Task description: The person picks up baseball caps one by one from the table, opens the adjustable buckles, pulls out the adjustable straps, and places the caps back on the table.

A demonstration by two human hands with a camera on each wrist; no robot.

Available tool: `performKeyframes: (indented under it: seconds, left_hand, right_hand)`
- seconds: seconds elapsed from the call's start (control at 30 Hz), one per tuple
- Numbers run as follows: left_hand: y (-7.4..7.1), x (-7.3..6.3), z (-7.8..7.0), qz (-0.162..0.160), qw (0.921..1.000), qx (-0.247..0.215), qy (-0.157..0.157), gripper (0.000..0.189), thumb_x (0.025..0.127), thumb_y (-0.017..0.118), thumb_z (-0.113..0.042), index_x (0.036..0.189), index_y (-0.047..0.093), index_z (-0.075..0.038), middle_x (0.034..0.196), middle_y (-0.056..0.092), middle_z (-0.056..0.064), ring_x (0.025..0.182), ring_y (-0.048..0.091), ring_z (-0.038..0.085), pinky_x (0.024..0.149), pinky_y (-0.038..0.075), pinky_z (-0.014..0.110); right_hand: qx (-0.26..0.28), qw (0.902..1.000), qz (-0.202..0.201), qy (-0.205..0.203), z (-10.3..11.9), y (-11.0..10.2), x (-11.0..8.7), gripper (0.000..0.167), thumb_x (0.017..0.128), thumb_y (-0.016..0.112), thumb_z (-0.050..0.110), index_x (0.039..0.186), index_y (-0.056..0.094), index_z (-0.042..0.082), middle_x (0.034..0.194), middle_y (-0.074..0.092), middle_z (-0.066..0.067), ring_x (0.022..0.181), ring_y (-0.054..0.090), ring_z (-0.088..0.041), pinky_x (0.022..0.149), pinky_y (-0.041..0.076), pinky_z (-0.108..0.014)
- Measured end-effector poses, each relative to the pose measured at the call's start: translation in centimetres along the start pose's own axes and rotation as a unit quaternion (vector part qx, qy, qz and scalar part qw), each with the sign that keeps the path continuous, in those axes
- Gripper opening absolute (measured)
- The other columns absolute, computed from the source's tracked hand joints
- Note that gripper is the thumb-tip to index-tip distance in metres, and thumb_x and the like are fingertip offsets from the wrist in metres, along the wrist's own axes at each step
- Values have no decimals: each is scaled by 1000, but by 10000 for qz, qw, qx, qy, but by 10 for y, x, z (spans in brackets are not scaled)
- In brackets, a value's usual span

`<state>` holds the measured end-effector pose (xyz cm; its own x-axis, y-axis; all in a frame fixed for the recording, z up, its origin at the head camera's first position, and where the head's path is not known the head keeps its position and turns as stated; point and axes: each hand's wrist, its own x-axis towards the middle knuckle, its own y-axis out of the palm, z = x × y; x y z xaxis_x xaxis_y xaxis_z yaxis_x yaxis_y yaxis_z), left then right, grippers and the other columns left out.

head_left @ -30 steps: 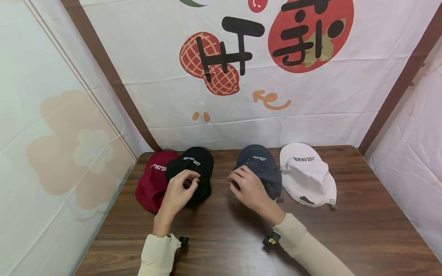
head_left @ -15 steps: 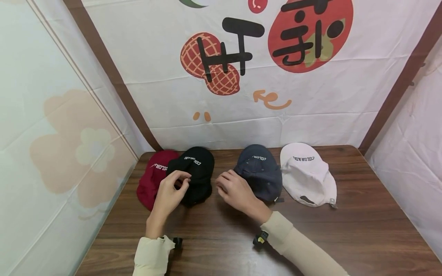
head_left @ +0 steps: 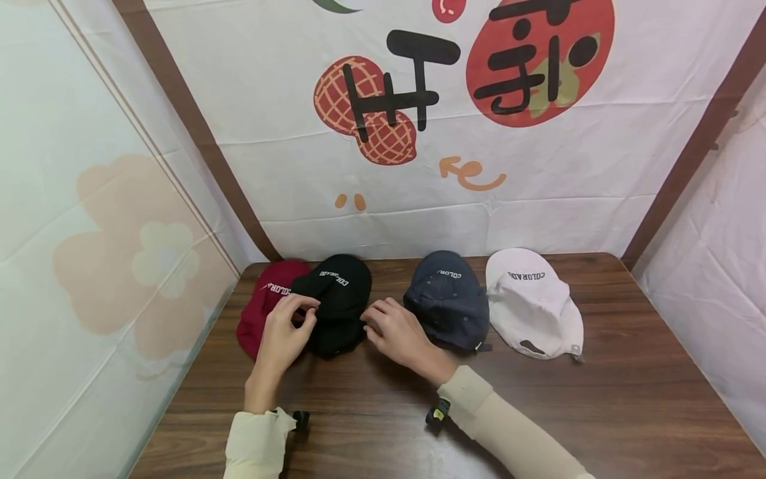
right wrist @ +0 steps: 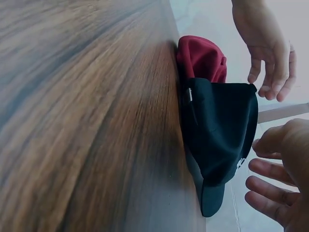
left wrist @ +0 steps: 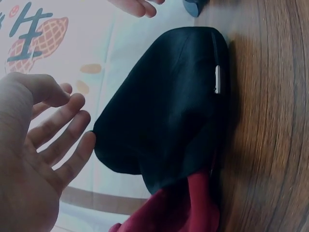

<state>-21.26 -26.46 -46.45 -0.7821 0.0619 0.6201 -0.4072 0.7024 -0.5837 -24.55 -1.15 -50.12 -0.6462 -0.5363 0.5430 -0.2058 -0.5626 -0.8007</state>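
A black cap [head_left: 342, 319] lies partly over a maroon cap [head_left: 258, 319] at the table's back left. My left hand [head_left: 282, 336] hovers at the black cap's left side, fingers loosely bent, gripping nothing. In the left wrist view its little finger overlaps the edge of the black cap [left wrist: 164, 106]; whether they touch I cannot tell. My right hand [head_left: 397, 332] is in the air between the black cap and a navy cap [head_left: 451, 303], its relaxed fingers toward the black one. Seen from the right wrist, those fingers [right wrist: 270, 193] stand apart from the black cap [right wrist: 219, 130].
A white cap [head_left: 529, 306] lies right of the navy one, its strap end toward the front right. All the caps sit along the back of the brown wooden table [head_left: 598, 399]. A printed white cloth [head_left: 269, 179] hangs behind, with cloth walls at both sides.
Both hands have shifted left, the right one farther, from in front of the navy cap to beside the black cap. The caps look unmoved.
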Motion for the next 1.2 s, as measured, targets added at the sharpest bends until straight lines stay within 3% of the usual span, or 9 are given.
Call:
performKeyframes:
  seconds: [0.13,0.3,0.53,0.77,1.2]
  left_hand:
    - [-3,-1,3,-78,9999,126,-70,17,93,70,7,104,76,-4,110,73,12,101,57,22,79,49,18]
    - [-6,-4,5,8,9991,276,-315,22,92,66,11,108,75,-1,119,69,15,109,52,26,82,52,31]
    - [-5,-9,15,201,9981,312,-496,36,83,61,19,111,74,1,125,62,20,112,47,33,82,35,14]
    - [-2,-12,19,5,9976,408,-558,34,83,66,19,109,74,-1,123,63,22,108,48,37,82,34,23]
    - [0,-9,16,-109,9981,412,-441,27,88,76,13,108,75,-5,120,69,14,106,52,25,81,42,14]
  right_hand:
    - [-114,9999,92,14,2,3,3,16,99,76,22,115,76,19,116,72,3,102,64,-15,82,58,-30]
    - [-240,9991,348,-45,5,9,8,22,101,74,26,122,74,19,124,70,2,104,63,-14,80,57,-28]
    - [-334,9970,685,-142,5,18,11,35,101,75,29,133,70,18,133,67,0,112,65,-17,89,59,-31]
    - [-560,9967,566,-122,6,21,10,31,102,74,31,130,71,18,126,69,0,105,66,-16,83,59,-30]
    - [-903,9959,93,-22,0,26,11,9,103,73,28,107,72,20,104,69,4,91,67,-13,71,58,-28]
